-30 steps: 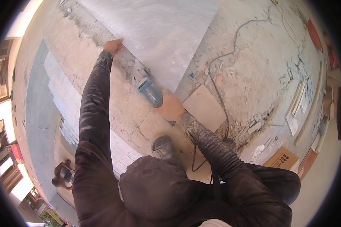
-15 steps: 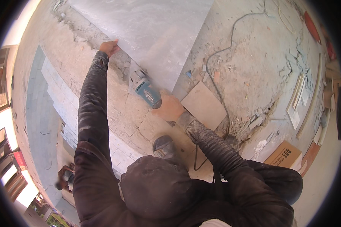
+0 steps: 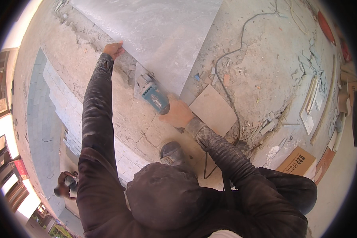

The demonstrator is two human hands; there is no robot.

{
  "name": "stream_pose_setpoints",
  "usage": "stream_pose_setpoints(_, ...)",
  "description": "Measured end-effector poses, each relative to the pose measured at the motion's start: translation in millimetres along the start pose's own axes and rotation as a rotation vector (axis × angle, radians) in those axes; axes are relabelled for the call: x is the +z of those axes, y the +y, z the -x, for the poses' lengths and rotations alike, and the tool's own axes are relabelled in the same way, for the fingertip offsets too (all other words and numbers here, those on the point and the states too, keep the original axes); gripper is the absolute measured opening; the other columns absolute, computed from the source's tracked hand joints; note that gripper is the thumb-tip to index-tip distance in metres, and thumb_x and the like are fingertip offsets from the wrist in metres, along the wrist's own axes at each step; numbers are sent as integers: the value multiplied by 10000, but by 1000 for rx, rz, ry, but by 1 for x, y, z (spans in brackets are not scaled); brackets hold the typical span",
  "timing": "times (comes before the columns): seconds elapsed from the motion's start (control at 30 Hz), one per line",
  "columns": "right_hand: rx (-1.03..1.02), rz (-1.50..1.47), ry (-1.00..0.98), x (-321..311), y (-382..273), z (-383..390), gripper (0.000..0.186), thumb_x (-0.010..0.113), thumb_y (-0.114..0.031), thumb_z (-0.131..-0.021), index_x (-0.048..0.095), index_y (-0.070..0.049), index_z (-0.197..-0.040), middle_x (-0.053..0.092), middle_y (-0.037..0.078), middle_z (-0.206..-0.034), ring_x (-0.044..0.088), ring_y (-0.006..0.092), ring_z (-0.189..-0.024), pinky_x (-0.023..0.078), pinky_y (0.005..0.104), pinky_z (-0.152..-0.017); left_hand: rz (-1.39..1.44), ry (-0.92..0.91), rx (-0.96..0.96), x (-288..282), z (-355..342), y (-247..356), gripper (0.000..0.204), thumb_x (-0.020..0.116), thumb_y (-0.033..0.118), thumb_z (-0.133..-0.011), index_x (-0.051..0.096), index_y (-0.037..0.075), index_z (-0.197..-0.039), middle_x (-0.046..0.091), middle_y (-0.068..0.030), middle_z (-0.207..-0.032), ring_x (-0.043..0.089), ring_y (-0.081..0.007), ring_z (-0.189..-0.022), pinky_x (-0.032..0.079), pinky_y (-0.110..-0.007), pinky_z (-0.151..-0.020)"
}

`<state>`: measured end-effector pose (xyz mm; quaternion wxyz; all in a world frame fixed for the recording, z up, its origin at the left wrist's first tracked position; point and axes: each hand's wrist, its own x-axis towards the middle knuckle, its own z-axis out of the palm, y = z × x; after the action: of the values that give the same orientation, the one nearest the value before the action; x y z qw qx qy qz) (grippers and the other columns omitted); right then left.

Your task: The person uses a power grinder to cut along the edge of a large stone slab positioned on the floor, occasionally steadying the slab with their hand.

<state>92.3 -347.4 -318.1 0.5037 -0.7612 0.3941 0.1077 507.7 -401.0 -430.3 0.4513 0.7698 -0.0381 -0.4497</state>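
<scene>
Teal grinder (image 3: 156,98) stands at the left edge of a grey slab (image 3: 158,35), right hand (image 3: 177,112) clamped round the tool's rear; left hand (image 3: 114,49) touches that edge farther up, its grip unclear. A pale tile (image 3: 214,110) lies by the slab's near corner, a dark cable (image 3: 242,39) alongside.

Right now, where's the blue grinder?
In the head view, the blue grinder is slightly above and left of centre, in the right hand, its head by the lower-left edge of the grey slab.

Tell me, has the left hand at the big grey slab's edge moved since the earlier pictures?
No, not noticeably: the left hand stays at about the same spot along the grey slab's edge; the whole view shifted slightly.
</scene>
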Motion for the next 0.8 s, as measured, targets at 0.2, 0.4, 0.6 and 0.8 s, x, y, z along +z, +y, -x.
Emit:
stream_pose_setpoints(0.2,-22,-45,2,1,2,3,856,757,-304,-671,406,80,-1350,553,301,-1241,555,424,-1158,460,448,-974,3,48,3,-2,-3,-2,237,710,153,-895,629,-9,-1048,654,-95,-955,652,-196,-793,609,-316,-708)
stream_pose_setpoints(0.4,-67,-4,60,4,4,5,809,720,-323,-670,439,88,-1307,639,307,-1062,621,433,-1035,501,468,-903,-10,26,25,-2,-2,-1,236,713,149,-891,633,-14,-1041,653,-99,-957,652,-192,-792,614,-309,-698)
stream_pose_setpoints(0.6,-53,-14,57,5,6,8,814,717,-322,-665,437,95,-1306,635,314,-1068,619,437,-1038,498,467,-907,-12,34,15,2,4,1,237,710,149,-895,633,-23,-1039,664,-104,-973,659,-189,-815,614,-302,-700)
stream_pose_setpoints(0.8,-39,-18,34,3,5,11,813,717,-317,-659,442,95,-1304,630,320,-1085,622,435,-1037,497,465,-911,-7,27,17,3,4,2,234,706,145,-898,629,-28,-1036,667,-108,-973,662,-197,-819,613,-305,-706)
